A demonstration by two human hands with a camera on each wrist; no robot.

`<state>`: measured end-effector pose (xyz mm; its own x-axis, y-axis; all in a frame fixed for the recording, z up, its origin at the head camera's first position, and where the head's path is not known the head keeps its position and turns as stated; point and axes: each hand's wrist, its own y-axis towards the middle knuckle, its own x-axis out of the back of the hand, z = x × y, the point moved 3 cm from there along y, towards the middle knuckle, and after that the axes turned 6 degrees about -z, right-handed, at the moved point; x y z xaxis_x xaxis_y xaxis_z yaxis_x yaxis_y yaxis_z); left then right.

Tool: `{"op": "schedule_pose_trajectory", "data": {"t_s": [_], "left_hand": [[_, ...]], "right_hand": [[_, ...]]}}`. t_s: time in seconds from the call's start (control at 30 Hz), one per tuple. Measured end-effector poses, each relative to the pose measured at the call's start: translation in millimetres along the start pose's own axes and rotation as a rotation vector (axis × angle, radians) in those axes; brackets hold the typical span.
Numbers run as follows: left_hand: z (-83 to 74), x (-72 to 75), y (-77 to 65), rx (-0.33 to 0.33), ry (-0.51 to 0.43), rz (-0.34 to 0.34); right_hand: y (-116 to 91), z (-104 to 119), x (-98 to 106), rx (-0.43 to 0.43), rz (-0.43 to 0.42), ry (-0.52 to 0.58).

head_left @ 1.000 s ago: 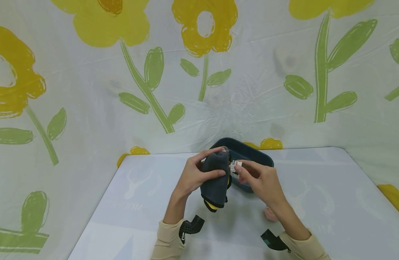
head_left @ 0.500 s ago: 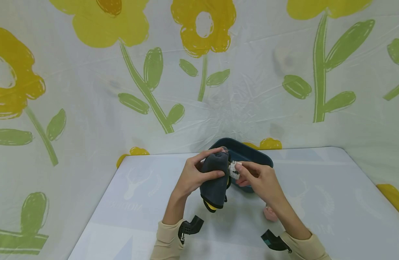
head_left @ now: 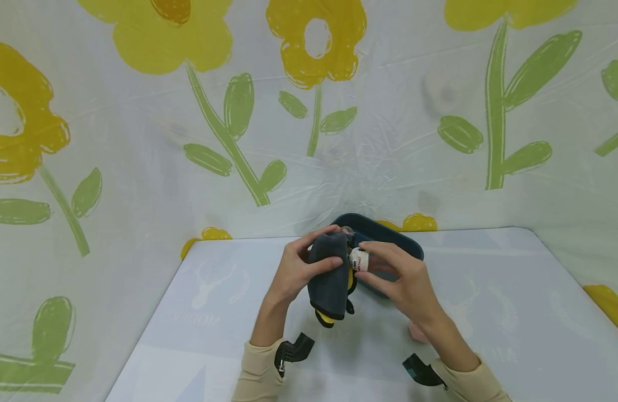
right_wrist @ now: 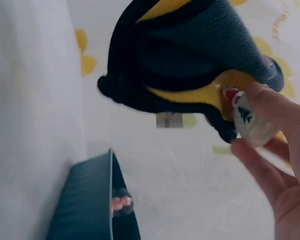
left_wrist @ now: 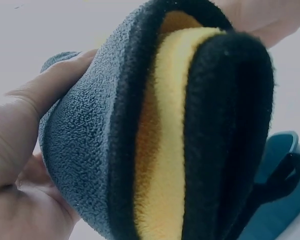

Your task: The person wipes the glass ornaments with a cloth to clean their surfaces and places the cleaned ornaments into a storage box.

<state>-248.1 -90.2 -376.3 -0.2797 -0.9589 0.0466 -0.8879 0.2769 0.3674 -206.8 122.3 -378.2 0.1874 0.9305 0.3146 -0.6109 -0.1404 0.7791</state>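
My left hand point(head_left: 300, 268) grips a folded towel point(head_left: 326, 287), dark grey outside and yellow inside with black edging. The left wrist view shows its layers point(left_wrist: 170, 150) bunched together, with a black hanging loop point(left_wrist: 285, 175) at one corner. Between thumb and fingertips, my right hand point(head_left: 407, 279) pinches a small, rounded whitish ornament point(head_left: 359, 259) with red and dark markings. In the right wrist view, one end of the ornament point(right_wrist: 252, 120) sits against the towel's yellow inner side, where a fold partly hides it.
Behind the hands stands a dark teal bin point(head_left: 412, 245) on the white table point(head_left: 213, 324). A clear little globe with a pink figure point(right_wrist: 122, 202) shows at the bin's rim. A pink object point(head_left: 418, 332) lies by the right forearm, partly covered. A flower-printed sheet point(head_left: 389, 167) hangs behind.
The ornament has turned in my right fingers, bringing red print into view, and has shifted slightly left. My right thumb now sits lower on it. The towel has moved slightly left with my left hand.
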Motion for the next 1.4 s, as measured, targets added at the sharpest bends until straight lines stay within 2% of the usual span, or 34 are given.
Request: {"op": "schedule_pose_trajectory", "data": {"t_s": [0.13,0.27,0.43,0.67,0.87,1.07,1.17,1.3,1.4], "left_hand": [[0.6,0.6,0.5,0.016,-0.006,-0.003],[1.0,1.1,1.1,0.021,-0.016,-0.006],[0.1,1.8,1.6,0.018,-0.027,-0.008],[-0.9,2.5,2.2,0.017,-0.026,-0.007],[-0.5,2.7,2.8,0.013,-0.012,-0.001],[-0.6,0.3,2.6,-0.005,0.007,0.022],[-1.5,-2.2,2.9,-0.017,-0.005,0.045],[-1.7,-4.9,3.2,-0.025,-0.021,0.065],[-0.3,-5.6,3.6,-0.021,-0.016,0.065]], "right_hand": [[1.2,3.2,-1.2,0.205,-0.007,-0.103],[2.1,5.5,-1.5,0.309,-0.012,-0.166],[2.1,6.8,-1.6,0.347,-0.013,-0.191],[2.8,5.4,-1.8,0.309,-0.023,-0.172],[3.5,1.1,-0.7,0.169,-0.046,-0.091],[1.4,-3.6,1.4,-0.09,-0.065,-0.095],[-0.2,-5.1,1.9,-0.236,-0.042,-0.093],[-1.3,-6.9,2.4,-0.438,0.011,-0.029],[-1.6,-8.1,2.9,-0.531,0.034,-0.002]]}}
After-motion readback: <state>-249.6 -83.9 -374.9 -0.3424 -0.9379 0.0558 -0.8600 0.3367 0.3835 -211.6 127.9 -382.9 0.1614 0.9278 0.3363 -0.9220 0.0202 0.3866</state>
